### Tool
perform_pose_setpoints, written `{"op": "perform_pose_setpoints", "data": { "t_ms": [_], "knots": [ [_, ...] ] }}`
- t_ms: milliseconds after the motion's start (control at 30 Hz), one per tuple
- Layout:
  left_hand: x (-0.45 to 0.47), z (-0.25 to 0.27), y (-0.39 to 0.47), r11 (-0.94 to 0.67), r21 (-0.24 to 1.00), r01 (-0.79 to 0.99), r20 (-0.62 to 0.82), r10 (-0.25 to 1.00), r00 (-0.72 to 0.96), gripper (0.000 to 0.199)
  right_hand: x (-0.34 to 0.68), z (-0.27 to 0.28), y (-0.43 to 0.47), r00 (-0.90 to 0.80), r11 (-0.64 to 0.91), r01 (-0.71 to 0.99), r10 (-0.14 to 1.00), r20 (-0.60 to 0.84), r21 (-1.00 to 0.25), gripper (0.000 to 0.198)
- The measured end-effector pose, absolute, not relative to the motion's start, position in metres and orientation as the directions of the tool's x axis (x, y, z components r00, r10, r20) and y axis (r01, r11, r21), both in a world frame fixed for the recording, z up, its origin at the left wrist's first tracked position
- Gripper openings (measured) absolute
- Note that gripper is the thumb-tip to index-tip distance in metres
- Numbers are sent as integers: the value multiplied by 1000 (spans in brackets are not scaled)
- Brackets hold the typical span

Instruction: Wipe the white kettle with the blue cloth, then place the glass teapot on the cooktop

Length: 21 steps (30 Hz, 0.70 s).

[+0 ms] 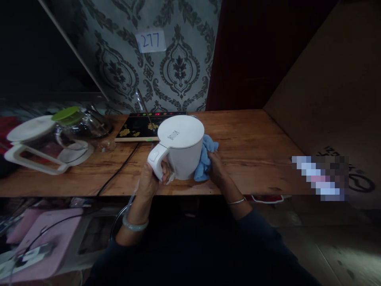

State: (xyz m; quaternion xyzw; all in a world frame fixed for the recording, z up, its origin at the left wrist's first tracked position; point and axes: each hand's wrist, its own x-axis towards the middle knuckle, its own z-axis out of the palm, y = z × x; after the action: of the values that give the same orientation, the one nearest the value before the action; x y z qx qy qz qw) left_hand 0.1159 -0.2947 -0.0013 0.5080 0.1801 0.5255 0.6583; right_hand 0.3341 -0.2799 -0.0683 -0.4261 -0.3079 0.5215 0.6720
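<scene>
On the far left of the wooden table (253,131) sits a glass jug (47,143) with a white handle, a green lid (67,115) behind it. Next comes a black induction cooktop (139,128) against the patterned wallpaper (172,67), which bears a paper label (151,41); a black cord (119,171) trails toward the table edge. Near the front edge, the left hand (150,180) is wrapped around the handle of a white kettle (181,145), held bottom toward the camera. Just beside it, the right hand (217,169) presses a bunched blue cloth (205,159) against the kettle's side. A brown panel (327,99) closes the right.
</scene>
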Motion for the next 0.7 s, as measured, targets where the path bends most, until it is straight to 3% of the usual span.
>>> {"op": "perform_pose_setpoints", "data": {
  "t_ms": [333, 500, 700],
  "knots": [
    [116, 3, -298, -53, 891, -451, 235, 904, 358, 68, 320, -70, -321, 483, 91, 4, 872, 81, -996, 32],
    [117, -1, -299, -81, 880, -467, 242, 924, 297, 66, 317, -64, -325, 503, 79, -93, 864, 22, -992, 30],
    [117, -4, -299, -180, 890, -419, 313, 909, 275, 59, 330, -33, -278, 388, 171, -425, 922, -8, -889, 31]
  ]
}}
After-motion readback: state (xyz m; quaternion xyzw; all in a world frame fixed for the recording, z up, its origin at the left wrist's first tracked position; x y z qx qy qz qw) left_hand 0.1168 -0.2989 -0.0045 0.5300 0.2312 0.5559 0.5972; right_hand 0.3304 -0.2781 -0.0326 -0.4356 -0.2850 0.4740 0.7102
